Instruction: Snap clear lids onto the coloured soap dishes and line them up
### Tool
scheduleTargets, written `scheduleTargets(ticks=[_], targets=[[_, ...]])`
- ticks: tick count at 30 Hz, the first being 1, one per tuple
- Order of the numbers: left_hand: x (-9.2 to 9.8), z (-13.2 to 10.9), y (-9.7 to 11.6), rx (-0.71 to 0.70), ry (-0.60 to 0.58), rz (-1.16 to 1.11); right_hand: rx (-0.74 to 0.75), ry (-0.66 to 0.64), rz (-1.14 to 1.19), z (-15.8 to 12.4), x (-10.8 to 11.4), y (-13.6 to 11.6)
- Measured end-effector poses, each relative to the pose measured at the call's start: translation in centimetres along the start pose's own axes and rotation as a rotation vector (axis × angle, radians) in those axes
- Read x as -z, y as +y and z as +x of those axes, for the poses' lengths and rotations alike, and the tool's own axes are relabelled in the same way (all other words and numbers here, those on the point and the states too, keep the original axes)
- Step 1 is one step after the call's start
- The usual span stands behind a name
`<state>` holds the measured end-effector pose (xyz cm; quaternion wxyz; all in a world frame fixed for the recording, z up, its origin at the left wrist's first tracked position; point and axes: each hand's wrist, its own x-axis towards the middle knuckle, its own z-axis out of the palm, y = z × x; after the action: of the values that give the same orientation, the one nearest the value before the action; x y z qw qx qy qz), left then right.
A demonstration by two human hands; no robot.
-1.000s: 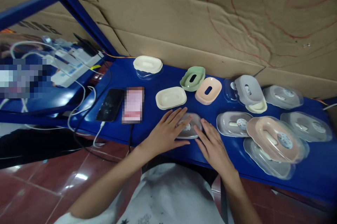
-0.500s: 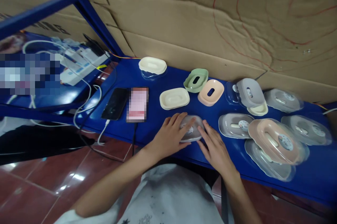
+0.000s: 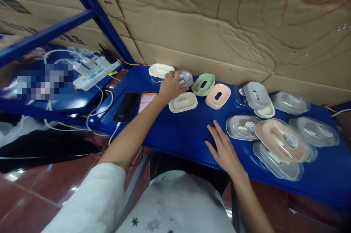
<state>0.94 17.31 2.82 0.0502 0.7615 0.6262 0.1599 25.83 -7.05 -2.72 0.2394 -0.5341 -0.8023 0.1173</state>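
Observation:
My left hand (image 3: 172,87) reaches to the back of the blue table (image 3: 175,134) and grips a grey soap dish (image 3: 187,76) with a clear cover. Beside it lie a cream soap tray (image 3: 161,68) on a clear cover, another cream tray (image 3: 178,106), a green slotted piece (image 3: 210,80) and a peach slotted piece (image 3: 226,96). With fingers spread and nothing held, my right hand (image 3: 226,152) rests at the table's front, left of a covered grey soap dish (image 3: 236,130).
On the right are a covered peach soap dish (image 3: 267,130) on top of others, and a grey slotted piece (image 3: 256,96). Two phones, one black (image 3: 126,107), lie on the left near cables and a power strip (image 3: 90,79). Another person's hand (image 3: 33,54) shows at far left.
My left hand has carried the covered grey soap dish from the table's front to the back, near the cream tray. My right hand has come off it and stays at the front.

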Motion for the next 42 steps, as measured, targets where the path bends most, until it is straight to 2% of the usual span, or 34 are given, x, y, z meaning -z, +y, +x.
scheduleTargets(ticks=[3,5,9,14,16,18,20,22,23,25,27,28,30,33,35,38,40,42], targets=[[-1.3,0.8,0.7,-0.033,0.008,-0.033,0.0,0.003,0.011,-0.1,-0.2,0.2],[-1.1,0.7,0.5,-0.078,0.049,-0.046,0.004,0.007,0.015,-0.1,-0.2,0.4],[0.7,0.7,-2.2,-0.088,0.129,0.003,0.015,0.012,0.007,-0.1,-0.2,0.5],[2.8,1.3,-7.0,0.016,-0.035,0.145,0.022,0.013,0.0,0.0,-0.3,0.7],[3.6,1.1,-7.7,0.01,-0.033,0.141,0.017,0.013,-0.002,0.0,-0.3,0.7],[4.4,0.0,-7.2,-0.002,0.003,0.131,0.013,0.01,-0.002,0.0,-0.3,0.6],[4.8,-2.5,-5.8,-0.045,0.071,0.092,0.009,0.002,0.003,0.0,-0.2,0.5],[4.5,-6.6,-3.4,-0.203,0.188,-0.053,-0.005,0.018,0.009,-0.2,-0.2,0.4],[4.0,-9.0,-2.1,-0.295,0.201,-0.111,-0.009,0.042,0.008,-0.3,-0.2,0.3],[2.4,-14.1,0.9,-0.461,0.163,-0.153,0.012,0.102,-0.008,-0.4,-0.1,0.3],[0.6,-18.5,3.5,-0.576,0.034,-0.165,0.074,0.107,-0.032,-0.4,0.1,0.2],[-0.2,-20.1,4.5,-0.617,-0.025,-0.176,0.108,0.085,-0.043,-0.3,0.2,0.2],[-1.2,-21.8,5.6,-0.626,-0.055,-0.245,0.15,0.026,-0.052,0.0,0.3,0.2],[-1.4,-21.0,4.9,-0.536,0.019,-0.368,0.151,0.006,-0.044,0.4,0.3,0.2],[-0.9,-18.9,3.5,-0.454,0.082,-0.346,0.139,0.018,-0.036,0.5,0.2,0.2],[-0.2,-14.5,2.1,-0.344,0.123,-0.174,0.104,0.025,-0.041,0.4,0.1,0.1],[-0.4,-11.5,2.5,-0.313,0.131,-0.126,0.081,0.022,-0.043,0.3,0.1,0.1],[-0.9,-8.6,3.9,-0.299,0.13,-0.111,0.075,0.02,-0.044,0.3,0.1,0.0]])
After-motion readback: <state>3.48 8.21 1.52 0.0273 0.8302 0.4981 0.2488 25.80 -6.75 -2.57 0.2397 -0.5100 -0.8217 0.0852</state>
